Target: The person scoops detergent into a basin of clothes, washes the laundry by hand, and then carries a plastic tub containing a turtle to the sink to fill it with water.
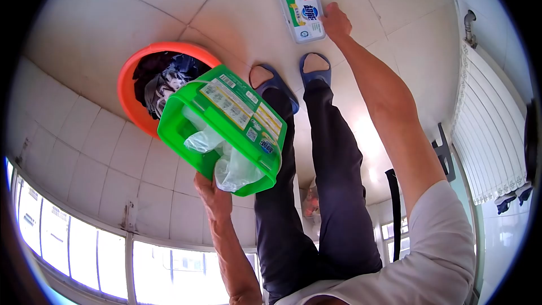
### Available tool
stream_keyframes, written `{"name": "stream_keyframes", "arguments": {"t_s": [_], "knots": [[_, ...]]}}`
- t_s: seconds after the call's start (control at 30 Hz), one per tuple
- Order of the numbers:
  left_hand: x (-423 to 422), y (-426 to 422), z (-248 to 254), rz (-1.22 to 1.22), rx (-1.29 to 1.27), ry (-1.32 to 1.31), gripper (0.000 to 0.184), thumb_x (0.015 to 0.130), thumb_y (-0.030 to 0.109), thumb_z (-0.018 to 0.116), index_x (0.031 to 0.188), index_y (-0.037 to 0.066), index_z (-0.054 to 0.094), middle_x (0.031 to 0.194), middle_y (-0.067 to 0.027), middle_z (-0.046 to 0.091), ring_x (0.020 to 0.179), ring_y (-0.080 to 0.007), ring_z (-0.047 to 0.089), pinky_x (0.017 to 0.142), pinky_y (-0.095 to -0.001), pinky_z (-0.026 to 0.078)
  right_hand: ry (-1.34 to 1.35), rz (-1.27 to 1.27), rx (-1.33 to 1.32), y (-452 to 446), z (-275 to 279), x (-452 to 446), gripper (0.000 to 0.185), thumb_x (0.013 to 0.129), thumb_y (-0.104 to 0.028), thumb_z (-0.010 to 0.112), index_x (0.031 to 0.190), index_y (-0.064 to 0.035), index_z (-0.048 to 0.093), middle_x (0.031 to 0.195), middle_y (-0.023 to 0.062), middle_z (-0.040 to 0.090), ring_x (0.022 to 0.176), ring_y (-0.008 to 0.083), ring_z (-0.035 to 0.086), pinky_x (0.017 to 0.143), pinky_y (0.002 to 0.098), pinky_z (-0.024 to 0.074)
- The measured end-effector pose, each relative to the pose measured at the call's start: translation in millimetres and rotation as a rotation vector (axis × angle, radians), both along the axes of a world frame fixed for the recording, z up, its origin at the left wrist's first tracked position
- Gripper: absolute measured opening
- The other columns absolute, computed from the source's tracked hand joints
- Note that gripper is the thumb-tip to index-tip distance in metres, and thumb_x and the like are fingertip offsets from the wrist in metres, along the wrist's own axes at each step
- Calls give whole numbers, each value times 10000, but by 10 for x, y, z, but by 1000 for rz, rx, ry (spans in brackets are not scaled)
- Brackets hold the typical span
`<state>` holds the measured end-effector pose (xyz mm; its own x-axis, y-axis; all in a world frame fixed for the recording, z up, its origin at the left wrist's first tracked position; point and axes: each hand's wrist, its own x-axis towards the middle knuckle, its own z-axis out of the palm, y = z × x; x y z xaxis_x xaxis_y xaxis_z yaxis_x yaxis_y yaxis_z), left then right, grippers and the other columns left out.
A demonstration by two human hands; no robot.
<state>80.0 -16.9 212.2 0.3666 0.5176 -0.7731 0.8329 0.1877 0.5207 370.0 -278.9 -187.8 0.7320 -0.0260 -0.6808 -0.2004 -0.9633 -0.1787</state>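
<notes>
My left hand (214, 196) grips the edge of a green plastic tub (241, 131), which is tilted with its open side toward me. Labels cover the tub's side, and a crumpled clear plastic bag (236, 168) lies inside its mouth. A thin pale handle runs round the tub's rim. My right hand (337, 21), fingers curled, holds a flat rectangular lid (304, 14) by its right edge. The lid has a clear rim and a white and green printed label. The fingers of my left hand are partly hidden behind the tub.
An orange basin (125, 93) of dark and grey clothes (164, 83) stands on the tiled floor, partly behind the tub. My feet in blue slippers (316, 68) are between the tub and lid. A radiator (488, 124) lines the right wall; windows (169, 271) are at lower left.
</notes>
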Motion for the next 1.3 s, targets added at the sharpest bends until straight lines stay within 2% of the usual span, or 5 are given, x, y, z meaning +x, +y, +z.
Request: {"name": "stream_keyframes", "arguments": {"t_s": [0.4,0.6,0.8,0.87,1.3], "knots": [[177,-45,116,-19,76,19,306,957,203,750,1147,-30,689,1093,-66,735,941,-124,658,847,-298,529,-173,-181,-65,259,129,-115,535,797,-381,891,1166,-97,627,1252,143,625,1199,338,633,965,494,539],[111,-67,127,15,53,20,290,956,201,752,1134,-17,686,1074,-57,734,911,-113,646,840,-305,523,-112,14,-71,174,-39,-79,593,809,-391,882,1223,-93,581,1275,136,593,1199,331,614,1015,497,502],[148,-80,62,14,114,4,250,959,178,740,1093,-28,697,1023,-50,730,910,-115,635,830,-295,509,-363,-92,15,712,388,-564,1136,736,-440,921,1596,-57,285,1619,241,316,1517,413,310,1149,607,367],[108,-83,31,27,91,-11,244,961,172,734,1089,-33,699,1015,-48,729,915,-115,631,828,-292,506,-111,49,-83,822,432,-644,1339,706,-474,932,1665,-81,84,1700,262,104,1566,454,159,1173,670,295],[139,-138,71,7,147,35,259,967,183,721,1113,-29,692,1021,-48,714,903,-110,616,798,-292,505,-191,-22,-47,362,222,-471,1310,695,-421,928,1645,-30,114,1564,311,275,1494,462,224,1169,624,286]]}}
